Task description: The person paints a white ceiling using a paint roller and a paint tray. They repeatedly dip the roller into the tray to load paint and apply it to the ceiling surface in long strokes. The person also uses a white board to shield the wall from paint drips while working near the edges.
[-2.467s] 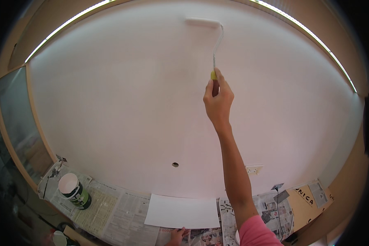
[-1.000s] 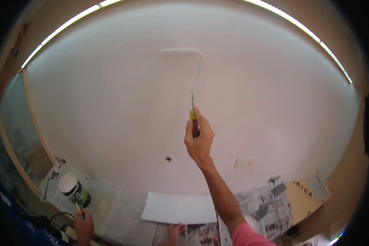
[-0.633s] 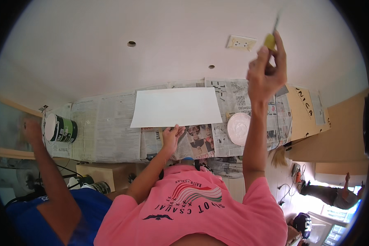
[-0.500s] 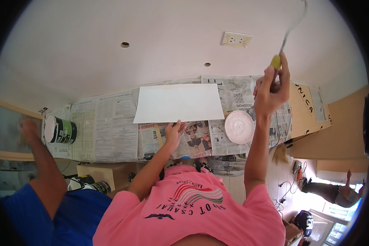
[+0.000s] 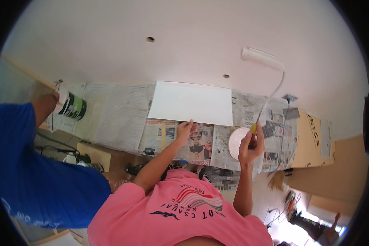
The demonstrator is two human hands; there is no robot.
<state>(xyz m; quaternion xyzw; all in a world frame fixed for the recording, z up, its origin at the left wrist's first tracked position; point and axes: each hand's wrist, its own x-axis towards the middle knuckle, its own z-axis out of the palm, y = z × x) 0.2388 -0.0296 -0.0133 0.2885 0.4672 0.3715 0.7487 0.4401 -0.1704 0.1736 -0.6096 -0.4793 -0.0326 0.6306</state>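
Note:
My right hand (image 5: pixel 251 148) is closed round the yellow handle of a paint roller (image 5: pixel 263 59). Its white sleeve is up at the pale wall, and the bent wire frame runs down to my grip. Below that hand, and partly behind it, a round tub of pale paint (image 5: pixel 236 141) rests on newspaper. My left hand (image 5: pixel 187 130) grips the near edge of a white rectangular board (image 5: pixel 192 103), thumb at the edge and the other fingers partly hidden. The board's far edge lies by the wall.
Newspaper (image 5: pixel 115 110) covers the work surface. A co-worker in a blue shirt (image 5: pixel 41 172) reaches to a paint can (image 5: pixel 73 105) at left. The wall has two holes (image 5: pixel 150 39). Cardboard (image 5: pixel 308 139), a brush (image 5: pixel 277 180) and cords are at right.
My right hand has come down and nearer, and the roller sleeve has come into view against the wall. The co-worker has leaned in toward the paint can. My left hand stays on the board.

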